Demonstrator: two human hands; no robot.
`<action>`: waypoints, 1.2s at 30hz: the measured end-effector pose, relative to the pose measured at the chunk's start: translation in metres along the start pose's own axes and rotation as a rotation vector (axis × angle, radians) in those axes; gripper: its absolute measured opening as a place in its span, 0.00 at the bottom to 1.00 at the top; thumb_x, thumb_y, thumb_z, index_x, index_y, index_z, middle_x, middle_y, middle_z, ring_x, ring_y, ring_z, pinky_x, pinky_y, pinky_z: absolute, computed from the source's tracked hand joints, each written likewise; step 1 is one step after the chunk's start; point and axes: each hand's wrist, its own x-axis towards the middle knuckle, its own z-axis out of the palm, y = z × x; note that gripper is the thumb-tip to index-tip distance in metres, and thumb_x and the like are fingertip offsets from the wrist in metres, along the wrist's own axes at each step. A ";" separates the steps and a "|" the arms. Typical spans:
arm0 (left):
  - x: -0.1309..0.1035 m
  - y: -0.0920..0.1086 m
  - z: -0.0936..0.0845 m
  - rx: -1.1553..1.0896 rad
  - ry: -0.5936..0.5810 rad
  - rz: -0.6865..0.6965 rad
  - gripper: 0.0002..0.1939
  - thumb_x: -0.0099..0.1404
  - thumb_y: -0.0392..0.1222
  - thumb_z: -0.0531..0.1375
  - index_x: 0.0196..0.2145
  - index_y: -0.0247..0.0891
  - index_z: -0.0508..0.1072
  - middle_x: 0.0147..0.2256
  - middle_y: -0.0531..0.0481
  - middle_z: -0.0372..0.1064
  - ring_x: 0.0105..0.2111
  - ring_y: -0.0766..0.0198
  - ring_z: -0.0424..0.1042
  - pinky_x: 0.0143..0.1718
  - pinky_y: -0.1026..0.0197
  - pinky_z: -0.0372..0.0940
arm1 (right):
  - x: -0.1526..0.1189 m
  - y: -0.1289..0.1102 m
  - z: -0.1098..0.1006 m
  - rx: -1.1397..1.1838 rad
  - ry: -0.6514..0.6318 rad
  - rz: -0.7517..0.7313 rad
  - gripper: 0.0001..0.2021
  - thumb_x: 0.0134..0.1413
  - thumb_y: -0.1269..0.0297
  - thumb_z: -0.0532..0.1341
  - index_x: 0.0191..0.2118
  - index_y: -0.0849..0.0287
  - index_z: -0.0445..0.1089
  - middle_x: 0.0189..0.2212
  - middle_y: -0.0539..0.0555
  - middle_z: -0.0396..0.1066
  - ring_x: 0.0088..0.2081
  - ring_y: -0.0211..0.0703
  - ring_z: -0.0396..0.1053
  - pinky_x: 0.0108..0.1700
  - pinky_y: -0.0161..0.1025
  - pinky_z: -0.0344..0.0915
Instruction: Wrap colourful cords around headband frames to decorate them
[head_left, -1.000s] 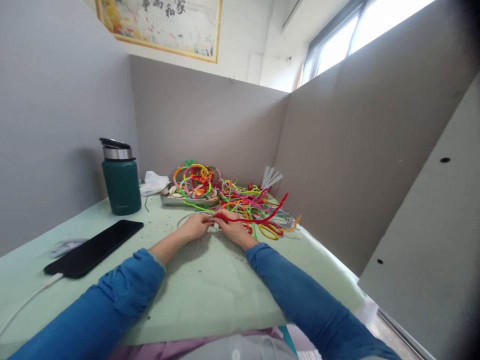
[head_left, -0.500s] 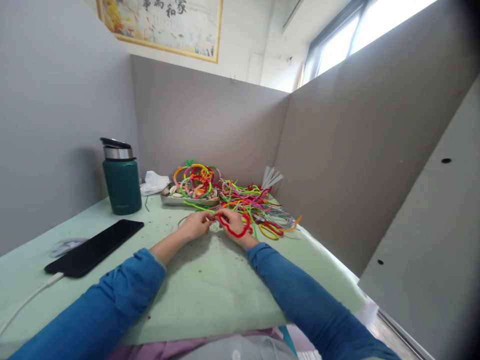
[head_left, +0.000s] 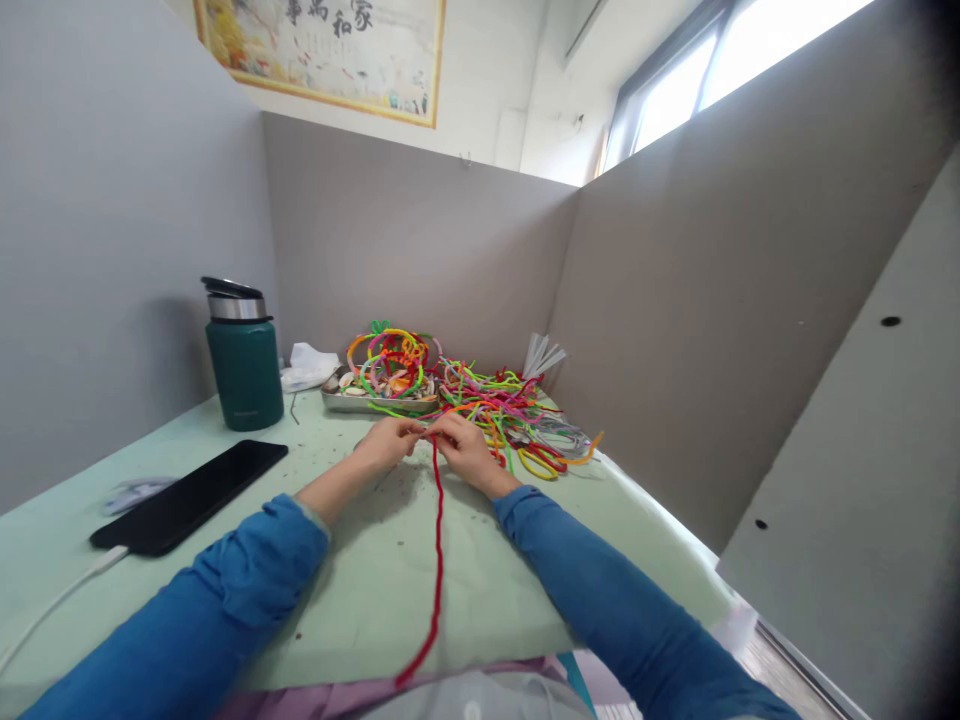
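A long red fuzzy stem (head_left: 439,540) runs from the fingertips down over the table to its front edge. My right hand (head_left: 463,447) pinches the stem's upper end between thumb and fingers. Close against it on the left, my left hand (head_left: 391,442) is closed too, fingertips together; what lies between them is too small to make out. Just behind the hands are a metal tray (head_left: 360,403) of shell-like pieces with colourful fuzzy rings on top, and a tangled pile of coloured fuzzy stems (head_left: 495,392).
On the left stand a green bottle (head_left: 244,370) and a black phone (head_left: 191,497) with a white cable. White tissue (head_left: 309,367) lies beside the tray. Grey partitions (head_left: 420,220) enclose the table (head_left: 360,610). Clear strips (head_left: 541,357) stick up at the back right.
The red stem was curled in a loop over my right hand; now it hangs straight down towards the table's front edge. Both hands have barely moved.
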 end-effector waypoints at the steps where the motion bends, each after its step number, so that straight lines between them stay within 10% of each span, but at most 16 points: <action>1: 0.000 0.000 -0.001 -0.056 -0.001 -0.018 0.14 0.53 0.46 0.53 0.32 0.35 0.72 0.18 0.56 0.59 0.16 0.72 0.55 0.17 0.68 0.52 | 0.000 0.001 0.000 -0.010 -0.005 -0.022 0.11 0.52 0.74 0.53 0.37 0.58 0.71 0.35 0.54 0.68 0.37 0.39 0.65 0.40 0.35 0.60; 8: 0.000 0.006 -0.004 -0.074 0.015 -0.020 0.13 0.53 0.43 0.52 0.33 0.35 0.71 0.20 0.55 0.65 0.14 0.72 0.56 0.16 0.68 0.54 | 0.000 0.000 -0.001 0.057 -0.004 -0.004 0.14 0.50 0.77 0.50 0.35 0.58 0.71 0.35 0.53 0.68 0.38 0.37 0.65 0.40 0.34 0.61; 17: -0.004 0.010 -0.003 0.091 0.078 0.056 0.12 0.53 0.42 0.53 0.29 0.35 0.73 0.15 0.56 0.64 0.16 0.69 0.60 0.21 0.67 0.53 | 0.002 -0.003 0.009 0.449 -0.068 0.488 0.11 0.50 0.57 0.57 0.30 0.61 0.63 0.21 0.48 0.67 0.20 0.31 0.60 0.22 0.29 0.56; 36: 0.001 0.004 0.002 0.056 0.126 0.076 0.10 0.52 0.44 0.54 0.28 0.36 0.71 0.22 0.53 0.68 0.17 0.71 0.60 0.20 0.67 0.54 | 0.005 -0.011 0.011 0.510 -0.057 0.549 0.09 0.46 0.60 0.58 0.25 0.60 0.61 0.17 0.46 0.62 0.19 0.32 0.57 0.21 0.30 0.52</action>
